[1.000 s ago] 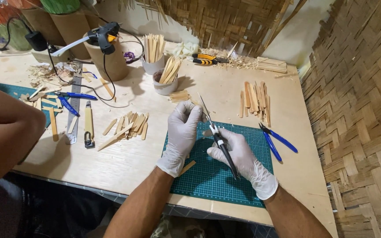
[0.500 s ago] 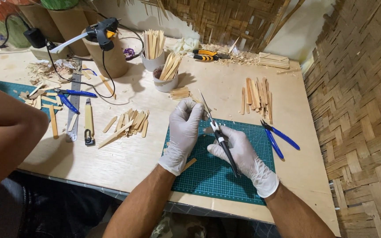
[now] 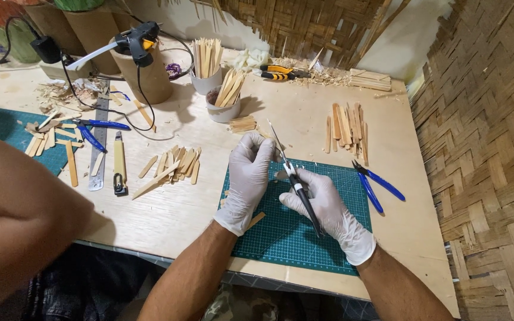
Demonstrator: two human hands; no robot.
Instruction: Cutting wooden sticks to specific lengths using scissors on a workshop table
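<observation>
Over mat (image 3: 304, 232): R hand (image 3: 328, 205) holds knife (image 3: 295, 178)

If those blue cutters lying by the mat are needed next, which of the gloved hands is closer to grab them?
Probably the right hand: the blue cutters lie just off its side of the green mat. But it holds a black-handled tool; the left hand sits farther away.
</observation>
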